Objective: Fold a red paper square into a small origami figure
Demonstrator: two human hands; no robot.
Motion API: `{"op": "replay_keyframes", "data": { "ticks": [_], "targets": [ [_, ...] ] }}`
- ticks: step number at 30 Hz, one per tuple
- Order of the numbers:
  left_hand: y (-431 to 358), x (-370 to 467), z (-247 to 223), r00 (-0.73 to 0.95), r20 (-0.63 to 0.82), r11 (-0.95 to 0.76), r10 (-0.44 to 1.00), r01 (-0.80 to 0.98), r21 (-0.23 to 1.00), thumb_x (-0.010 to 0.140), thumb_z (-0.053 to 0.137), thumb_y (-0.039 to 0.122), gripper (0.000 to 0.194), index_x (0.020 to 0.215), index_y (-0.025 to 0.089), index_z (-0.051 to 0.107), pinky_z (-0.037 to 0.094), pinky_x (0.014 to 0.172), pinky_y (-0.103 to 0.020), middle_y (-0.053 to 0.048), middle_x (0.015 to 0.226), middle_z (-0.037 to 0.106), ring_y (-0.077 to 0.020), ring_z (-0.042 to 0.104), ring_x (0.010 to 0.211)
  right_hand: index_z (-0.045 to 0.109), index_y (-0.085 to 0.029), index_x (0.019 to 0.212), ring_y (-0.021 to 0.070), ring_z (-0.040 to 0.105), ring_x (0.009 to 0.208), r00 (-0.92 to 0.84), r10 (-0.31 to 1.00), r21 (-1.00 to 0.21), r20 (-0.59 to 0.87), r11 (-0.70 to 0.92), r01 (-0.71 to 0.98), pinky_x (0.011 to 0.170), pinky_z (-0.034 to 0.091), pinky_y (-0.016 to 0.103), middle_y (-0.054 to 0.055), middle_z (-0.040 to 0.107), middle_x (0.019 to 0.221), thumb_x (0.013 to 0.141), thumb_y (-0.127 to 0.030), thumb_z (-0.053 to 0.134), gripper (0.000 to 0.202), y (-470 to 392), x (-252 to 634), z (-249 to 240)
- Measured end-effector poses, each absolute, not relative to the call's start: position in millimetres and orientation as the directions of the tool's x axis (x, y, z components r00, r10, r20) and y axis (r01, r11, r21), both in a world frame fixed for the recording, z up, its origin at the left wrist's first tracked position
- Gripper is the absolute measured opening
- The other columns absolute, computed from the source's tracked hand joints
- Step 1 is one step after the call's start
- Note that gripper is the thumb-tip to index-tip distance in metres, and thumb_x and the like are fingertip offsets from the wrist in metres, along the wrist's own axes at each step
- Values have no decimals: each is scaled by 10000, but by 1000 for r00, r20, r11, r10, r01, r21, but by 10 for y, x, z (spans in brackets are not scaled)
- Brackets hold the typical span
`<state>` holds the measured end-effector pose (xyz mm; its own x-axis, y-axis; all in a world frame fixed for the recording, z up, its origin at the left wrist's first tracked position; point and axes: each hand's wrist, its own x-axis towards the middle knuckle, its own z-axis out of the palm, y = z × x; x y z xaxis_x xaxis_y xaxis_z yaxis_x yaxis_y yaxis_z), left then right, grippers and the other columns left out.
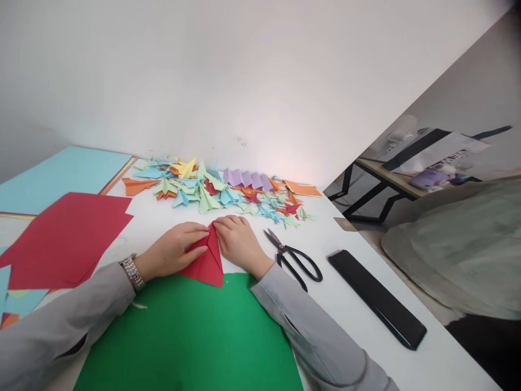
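A piece of red paper (206,269), folded to a point at its far end, lies between my two hands on the table. My left hand (179,247) presses on its left side, with the thumb and fingers over the fold. At the pointed tip, my right hand (236,239) pinches the paper's right edge with curled fingers. The near edge of the folded paper overlaps a large green sheet (187,336) in front of me. Scissors (291,258) with black handles rest to the right of my right hand, blades slightly apart.
Folded paper planes (207,201) in several colours are heaped along the wall. Red sheets (69,239) and a blue sheet stack (61,174) lie at the left. A long black case (376,298) is on the right. Beyond the table edge sits a person in a grey-green garment (456,244).
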<state>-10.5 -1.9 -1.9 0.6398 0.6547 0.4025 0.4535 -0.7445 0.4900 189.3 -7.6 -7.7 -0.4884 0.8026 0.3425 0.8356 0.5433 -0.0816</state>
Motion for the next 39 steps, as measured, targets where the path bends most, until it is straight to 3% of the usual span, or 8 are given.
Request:
{"op": "replay_keyframes", "data": {
  "ticks": [6,13,24,31,39],
  "targets": [
    [-32,-163,-70,724,333,-789,605,488,372,902,456,320,403,1250,157,578,425,1055,-417,-139,1320,568,-252,514,1234,597,-123,1133,277,506,1049,-482,823,2,301,505,863,919,331,438,152,640,1083,911,-190,408,300,-102,1878,-25],
    [-35,-134,-110,727,310,-788,612,531,310,901,464,371,497,1350,160,485,403,1076,-449,-142,1399,493,-279,445,1302,578,-125,1157,285,518,976,-472,840,37,268,481,876,935,299,467,149,627,1061,907,-196,404,314,-115,1861,-1],
    [-4,-134,-121,738,276,-784,616,537,313,910,428,361,466,1304,135,533,400,1080,-426,-137,1369,527,-259,455,1297,589,-148,1117,288,521,947,-464,847,81,259,460,884,952,262,488,127,638,1067,921,-212,378,294,-124,1857,23],
    [24,-131,-134,731,317,-791,604,503,348,897,404,221,407,1260,155,576,409,1080,-411,-112,1350,550,-231,481,1277,591,-163,1122,283,519,948,-454,854,76,255,450,890,950,256,482,128,631,1076,924,-222,380,295,-139,1858,31],
    [56,-142,-176,747,362,-829,557,475,296,884,364,127,422,1245,132,582,444,1057,-402,-115,1328,569,-217,512,1250,581,-186,1172,263,508,991,-438,858,41,270,444,895,915,284,437,114,620,1133,950,-247,340,333,-126,1892,-10]
  ]
}}
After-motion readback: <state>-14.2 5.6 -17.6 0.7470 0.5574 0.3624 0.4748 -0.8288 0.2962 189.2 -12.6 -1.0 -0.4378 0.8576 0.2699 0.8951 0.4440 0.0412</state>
